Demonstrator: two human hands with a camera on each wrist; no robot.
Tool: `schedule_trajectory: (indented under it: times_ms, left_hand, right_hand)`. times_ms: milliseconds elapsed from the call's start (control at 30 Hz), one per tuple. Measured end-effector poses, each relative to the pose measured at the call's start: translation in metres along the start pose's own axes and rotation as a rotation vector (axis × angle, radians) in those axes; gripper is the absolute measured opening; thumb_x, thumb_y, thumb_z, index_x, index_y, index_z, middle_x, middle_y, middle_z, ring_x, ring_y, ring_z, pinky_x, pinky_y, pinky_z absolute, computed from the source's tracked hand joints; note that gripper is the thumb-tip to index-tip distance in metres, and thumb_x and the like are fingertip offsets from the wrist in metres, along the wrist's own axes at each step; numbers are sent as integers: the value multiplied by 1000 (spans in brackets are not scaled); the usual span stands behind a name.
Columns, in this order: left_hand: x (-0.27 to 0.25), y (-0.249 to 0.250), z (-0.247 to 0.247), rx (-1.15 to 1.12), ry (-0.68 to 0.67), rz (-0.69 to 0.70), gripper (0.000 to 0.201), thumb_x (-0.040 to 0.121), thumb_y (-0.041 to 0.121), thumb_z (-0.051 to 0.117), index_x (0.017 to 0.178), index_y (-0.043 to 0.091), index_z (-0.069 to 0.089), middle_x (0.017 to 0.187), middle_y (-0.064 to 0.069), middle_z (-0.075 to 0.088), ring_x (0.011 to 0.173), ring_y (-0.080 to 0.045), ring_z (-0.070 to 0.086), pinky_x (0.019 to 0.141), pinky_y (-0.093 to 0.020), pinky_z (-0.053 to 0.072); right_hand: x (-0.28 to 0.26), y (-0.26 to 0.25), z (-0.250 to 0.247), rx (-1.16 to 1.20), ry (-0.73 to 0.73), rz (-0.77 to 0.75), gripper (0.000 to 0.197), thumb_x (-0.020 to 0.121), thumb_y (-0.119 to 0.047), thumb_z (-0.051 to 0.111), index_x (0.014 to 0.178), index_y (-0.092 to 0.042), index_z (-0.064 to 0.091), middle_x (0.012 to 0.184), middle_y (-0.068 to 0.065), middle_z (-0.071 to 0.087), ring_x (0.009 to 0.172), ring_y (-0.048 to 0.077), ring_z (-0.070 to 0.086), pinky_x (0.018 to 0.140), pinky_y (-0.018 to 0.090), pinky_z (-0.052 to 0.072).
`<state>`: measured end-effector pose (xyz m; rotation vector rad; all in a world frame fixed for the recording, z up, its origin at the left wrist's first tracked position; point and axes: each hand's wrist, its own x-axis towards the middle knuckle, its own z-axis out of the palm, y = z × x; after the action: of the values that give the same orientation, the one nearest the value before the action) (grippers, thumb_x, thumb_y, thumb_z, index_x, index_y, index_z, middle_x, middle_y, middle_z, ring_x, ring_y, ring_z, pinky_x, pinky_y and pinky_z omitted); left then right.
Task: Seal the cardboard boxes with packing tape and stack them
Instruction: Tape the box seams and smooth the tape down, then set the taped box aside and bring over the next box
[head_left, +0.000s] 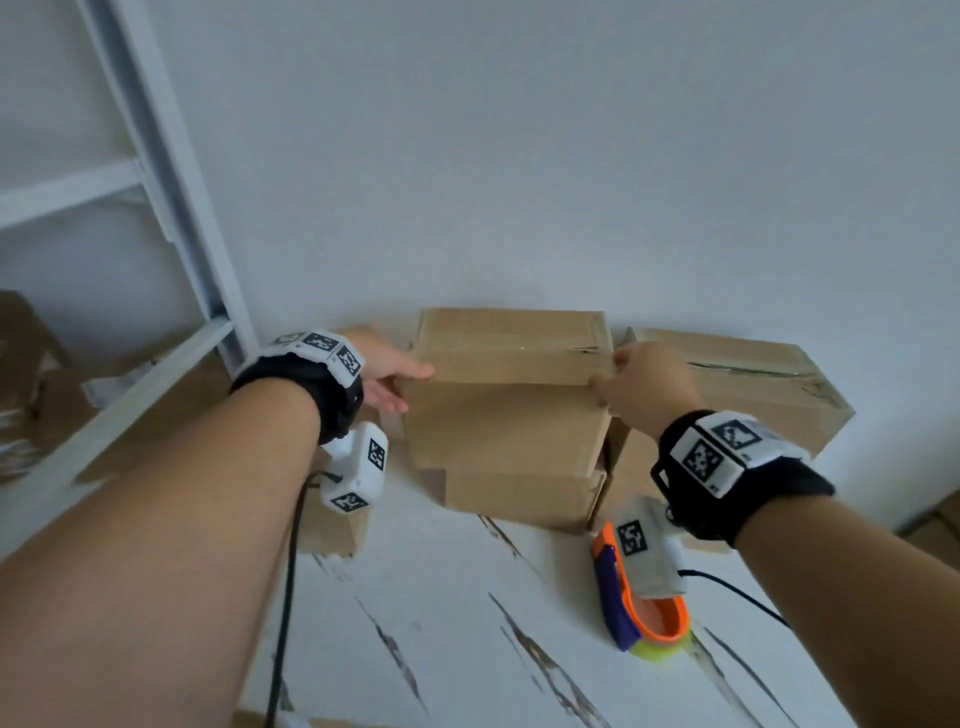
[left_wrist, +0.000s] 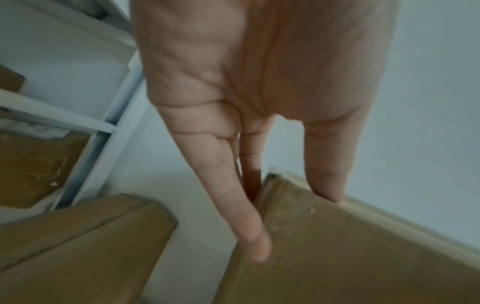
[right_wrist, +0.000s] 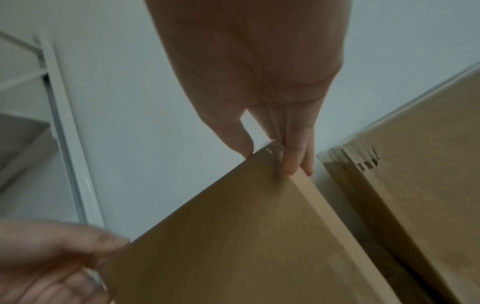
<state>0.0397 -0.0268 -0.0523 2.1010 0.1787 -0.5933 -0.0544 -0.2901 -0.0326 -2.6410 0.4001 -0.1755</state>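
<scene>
A brown cardboard box (head_left: 509, 421) (left_wrist: 350, 257) (right_wrist: 246, 246) sits on top of a lower box (head_left: 519, 501) against the white wall. My left hand (head_left: 413, 387) (left_wrist: 293, 218) is at its left end, thumb on the top edge and straight fingers flat along the side. At the right end my right hand (head_left: 610, 374) (right_wrist: 269, 156) has its thumb on the top edge and straight fingers against the side. An orange and purple tape dispenser (head_left: 639, 618) lies on the floor below my right wrist.
Another taped box (head_left: 737, 379) (right_wrist: 428, 164) stands just right of the stack. A smaller box (head_left: 332, 527) (left_wrist: 78, 246) is at the left under my left wrist. A white shelf frame (head_left: 171, 171) with cardboard on it rises at the far left.
</scene>
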Motion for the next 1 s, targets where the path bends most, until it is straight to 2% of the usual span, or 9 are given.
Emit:
schedule_trajectory:
  times_ms: [67,200,300,367,533,633,733,800,1000]
  left_hand:
    - [14,0,16,-40,43,9,62,81,22,74,130,-4,47,129,-21,55,94,-31,68,93,-40,53]
    - [37,6,29,-127,208,83,67,80,36,74,128,-4,50,127,-18,58,75,-23,73,85,-36,57]
    - [44,14,31,-87,246,103,64,81,41,72,125,-2,54,127,-14,60,67,-18,73,74,-29,58]
    - [49,16,34,-69,261,124,59,80,42,72,116,-1,57,124,-14,62,65,-18,73,69,-28,58]
    - [52,21,45,-168,239,140,45,80,43,72,98,4,58,102,-10,65,69,-26,73,84,-39,57]
    - [48,15,40,-232,241,137,35,89,43,60,87,8,61,84,-10,68,69,-30,72,78,-43,58]
    - [44,-9,19,-210,311,82,33,94,38,54,80,9,63,77,-7,67,58,-23,67,71,-36,56]
    - [43,-31,-3,-151,357,55,28,93,31,57,80,8,67,76,-10,68,60,-25,67,68,-34,58]
    - [55,-84,-67,65,419,26,18,86,23,61,71,16,67,85,-12,73,85,-29,70,81,-45,58]
  right_hand:
    - [9,-6,8,-157,-20,-21,20,96,-21,50,104,-6,61,94,8,65,83,24,58,67,28,41]
    - [24,-13,22,-432,-72,-87,29,97,-9,41,113,-5,65,116,11,66,106,29,63,69,30,40]
    - [31,-15,26,-518,-15,-166,29,95,-16,43,111,-13,67,123,6,55,123,28,44,78,38,45]
    - [37,-13,31,-546,34,-247,26,95,-24,45,103,-16,68,117,3,52,121,26,36,82,38,47]
    - [48,-6,40,-408,5,-333,24,93,-17,47,107,-17,66,112,4,56,116,25,42,76,37,48]
    - [41,-20,46,-225,87,-540,27,92,-18,50,113,-20,67,109,1,60,106,21,51,72,34,50]
    - [29,-48,58,-62,82,-637,23,91,-18,49,97,-17,71,92,1,65,85,23,59,65,33,50]
    - [24,-67,73,-20,22,-659,22,90,-18,49,91,-16,71,86,2,68,78,25,62,64,35,51]
    - [20,-117,134,-47,-161,-607,27,90,-19,48,102,-15,71,91,7,73,83,31,66,74,37,54]
